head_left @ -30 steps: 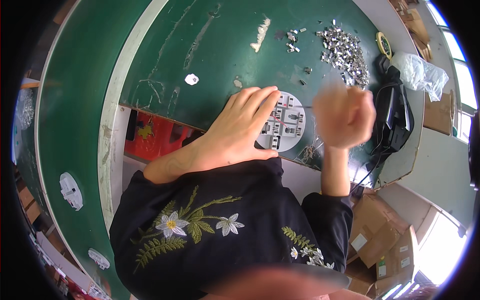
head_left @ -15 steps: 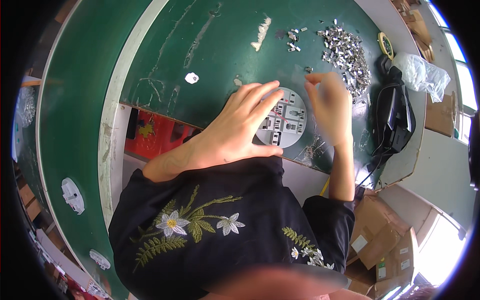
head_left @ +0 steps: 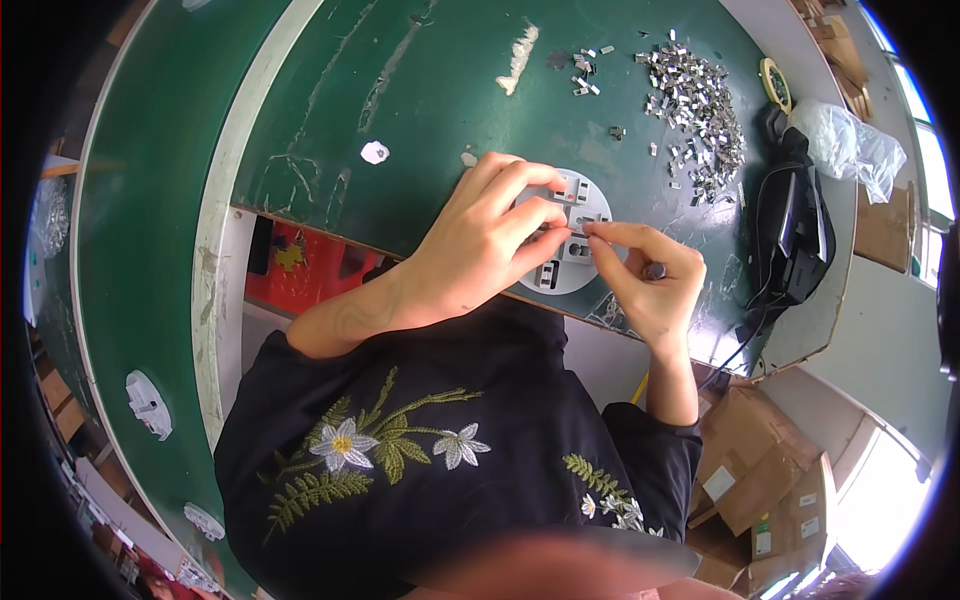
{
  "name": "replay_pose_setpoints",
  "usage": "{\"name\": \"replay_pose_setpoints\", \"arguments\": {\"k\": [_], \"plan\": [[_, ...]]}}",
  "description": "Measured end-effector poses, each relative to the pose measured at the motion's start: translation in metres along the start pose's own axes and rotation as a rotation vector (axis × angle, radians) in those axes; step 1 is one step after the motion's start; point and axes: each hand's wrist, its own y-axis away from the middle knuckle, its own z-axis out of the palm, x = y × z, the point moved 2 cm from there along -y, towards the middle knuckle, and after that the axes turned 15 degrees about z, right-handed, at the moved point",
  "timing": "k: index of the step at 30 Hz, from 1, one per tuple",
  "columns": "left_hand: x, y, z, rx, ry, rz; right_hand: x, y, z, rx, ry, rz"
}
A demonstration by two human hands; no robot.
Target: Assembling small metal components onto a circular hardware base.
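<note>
Head view from my end: grey disc (head_left: 555, 284) sits by the bench's (head_left: 420, 110) near edge, left side hidden by the left hand (head_left: 490, 228); that one's half curled, thumb and fingertips bunched, can't tell if they've got anything; right hand (head_left: 655, 298) is pinched shut beside them, fingertips' contents too small to make out, dark round-ended tool (head_left: 654, 270) tucked in its curled fingers; widest room's toward the bench's left edge.
</note>
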Motion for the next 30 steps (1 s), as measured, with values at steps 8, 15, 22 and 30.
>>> {"name": "replay_pose_setpoints", "arguments": {"k": [8,15,22,30], "plan": [[0.0005,-0.0005,0.0015,0.006,-0.023,0.007,0.0016,-0.0007,0.0045,0.008,0.014,0.011],[0.0006,-0.0005,0.0013,0.009,-0.022,0.011,-0.0026,0.0003,0.0060,0.013,0.021,-0.001],[0.0003,-0.0011,0.0021,0.011,-0.016,0.008,-0.0037,0.0002,0.0046,0.013,0.025,-0.008],[-0.0011,0.0006,-0.0012,0.012,0.063,-0.042,-0.0065,-0.0079,0.0044,-0.042,0.047,-0.090]]}}
